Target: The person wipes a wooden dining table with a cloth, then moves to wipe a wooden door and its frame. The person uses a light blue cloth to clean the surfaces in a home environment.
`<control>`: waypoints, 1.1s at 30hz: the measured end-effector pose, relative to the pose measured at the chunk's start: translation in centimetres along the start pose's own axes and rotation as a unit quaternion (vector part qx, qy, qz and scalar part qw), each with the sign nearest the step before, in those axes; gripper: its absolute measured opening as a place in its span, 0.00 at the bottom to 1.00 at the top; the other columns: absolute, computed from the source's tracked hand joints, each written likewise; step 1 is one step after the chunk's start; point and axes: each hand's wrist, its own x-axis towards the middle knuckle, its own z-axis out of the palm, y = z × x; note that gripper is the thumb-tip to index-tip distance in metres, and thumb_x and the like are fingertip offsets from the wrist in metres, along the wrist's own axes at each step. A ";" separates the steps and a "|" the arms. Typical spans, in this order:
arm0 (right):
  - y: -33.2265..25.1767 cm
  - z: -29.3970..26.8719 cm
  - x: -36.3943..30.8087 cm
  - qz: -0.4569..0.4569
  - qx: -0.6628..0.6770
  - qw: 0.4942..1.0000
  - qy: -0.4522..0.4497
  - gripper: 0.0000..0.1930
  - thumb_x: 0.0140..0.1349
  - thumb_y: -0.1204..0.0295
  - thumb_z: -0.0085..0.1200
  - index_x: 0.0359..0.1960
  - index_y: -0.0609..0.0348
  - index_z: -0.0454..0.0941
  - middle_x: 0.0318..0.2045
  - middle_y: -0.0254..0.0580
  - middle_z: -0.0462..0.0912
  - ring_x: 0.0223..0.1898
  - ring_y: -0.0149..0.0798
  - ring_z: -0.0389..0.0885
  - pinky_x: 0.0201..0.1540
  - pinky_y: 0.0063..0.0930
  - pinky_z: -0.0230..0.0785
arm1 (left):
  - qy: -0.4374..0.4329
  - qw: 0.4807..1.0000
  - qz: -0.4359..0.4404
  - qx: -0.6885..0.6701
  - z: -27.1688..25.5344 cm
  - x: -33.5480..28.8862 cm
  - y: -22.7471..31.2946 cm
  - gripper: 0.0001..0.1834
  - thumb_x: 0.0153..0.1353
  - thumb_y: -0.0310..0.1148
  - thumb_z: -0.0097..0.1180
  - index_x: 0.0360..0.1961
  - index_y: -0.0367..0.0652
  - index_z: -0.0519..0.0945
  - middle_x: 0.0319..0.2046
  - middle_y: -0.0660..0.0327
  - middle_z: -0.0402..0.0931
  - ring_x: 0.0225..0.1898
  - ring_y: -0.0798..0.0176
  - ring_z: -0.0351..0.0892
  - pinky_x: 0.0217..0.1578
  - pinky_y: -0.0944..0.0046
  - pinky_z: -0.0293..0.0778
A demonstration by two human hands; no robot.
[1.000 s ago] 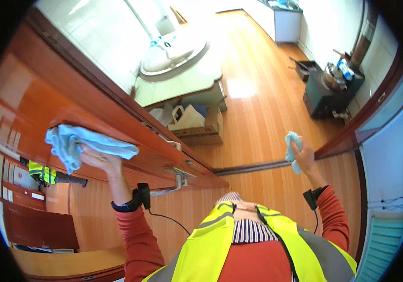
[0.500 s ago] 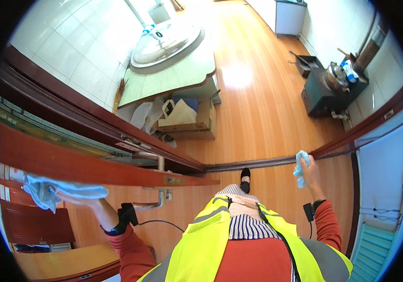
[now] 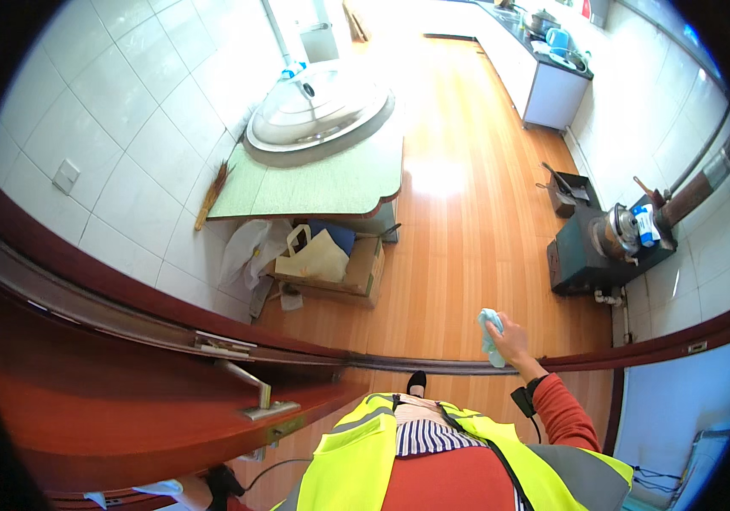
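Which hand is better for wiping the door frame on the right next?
Probably the right hand: it holds a pale blue cloth and is nearer that door frame. The left hand is across, by the door.

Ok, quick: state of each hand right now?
Left hand: mostly hidden; blue cloth at it, grip can't be told.
Right hand: closed on a pale cloth.

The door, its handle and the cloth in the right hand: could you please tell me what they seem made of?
Door: probably varnished wood, reddish-brown and glossy. Handle: likely metal, silvery with a sheen. Cloth in the right hand: apparently soft fabric, pale blue, bunched in folds.
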 end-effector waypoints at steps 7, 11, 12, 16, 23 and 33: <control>-0.2 0.2 6.6 -0.023 0.026 0.997 -0.066 0.18 0.64 0.54 0.51 0.39 0.58 0.74 0.30 0.55 0.81 0.33 0.56 0.81 0.34 0.46 0.71 | -0.083 0.987 -0.125 -0.058 4.7 -5.2 3.2 0.23 0.70 0.39 0.43 0.56 0.31 0.67 0.50 0.43 0.72 0.49 0.47 0.73 0.52 0.51 0.69; 2.1 0.3 10.4 -0.045 0.025 0.996 -0.078 0.18 0.63 0.55 0.51 0.40 0.59 0.74 0.31 0.57 0.81 0.34 0.58 0.81 0.35 0.47 0.71 | -0.130 0.969 -0.186 -0.103 7.2 -7.4 5.8 0.23 0.70 0.39 0.44 0.57 0.31 0.67 0.51 0.44 0.72 0.49 0.48 0.73 0.53 0.51 0.69; 2.7 0.2 11.5 -0.046 0.019 0.995 -0.086 0.18 0.63 0.55 0.51 0.40 0.59 0.74 0.31 0.57 0.81 0.35 0.59 0.81 0.36 0.47 0.71 | -0.139 0.963 -0.203 -0.113 7.9 -7.9 6.5 0.23 0.70 0.39 0.44 0.57 0.31 0.67 0.51 0.44 0.72 0.49 0.48 0.73 0.53 0.51 0.69; 4.6 -0.8 16.9 -0.039 -0.037 0.993 -0.107 0.19 0.63 0.54 0.51 0.41 0.59 0.74 0.31 0.57 0.82 0.35 0.59 0.81 0.37 0.49 0.71 | -0.170 0.938 -0.264 -0.149 11.5 -10.6 9.5 0.23 0.69 0.39 0.45 0.58 0.32 0.67 0.52 0.45 0.72 0.50 0.49 0.73 0.54 0.52 0.69; 10.8 -4.2 29.7 -0.074 -0.085 0.983 -0.147 0.20 0.62 0.53 0.51 0.43 0.57 0.74 0.33 0.58 0.82 0.36 0.60 0.81 0.38 0.50 0.72 | -0.156 0.917 -0.319 -0.182 20.2 -16.0 17.0 0.24 0.68 0.39 0.46 0.59 0.33 0.66 0.53 0.46 0.72 0.51 0.50 0.74 0.55 0.52 0.70; 26.4 -14.4 44.7 0.035 -0.061 0.990 -0.124 0.20 0.60 0.52 0.50 0.43 0.53 0.75 0.36 0.56 0.82 0.40 0.58 0.81 0.41 0.50 0.72 | -0.032 0.950 -0.188 -0.245 32.3 -6.8 29.6 0.26 0.68 0.39 0.48 0.60 0.34 0.65 0.54 0.48 0.72 0.52 0.51 0.74 0.56 0.53 0.71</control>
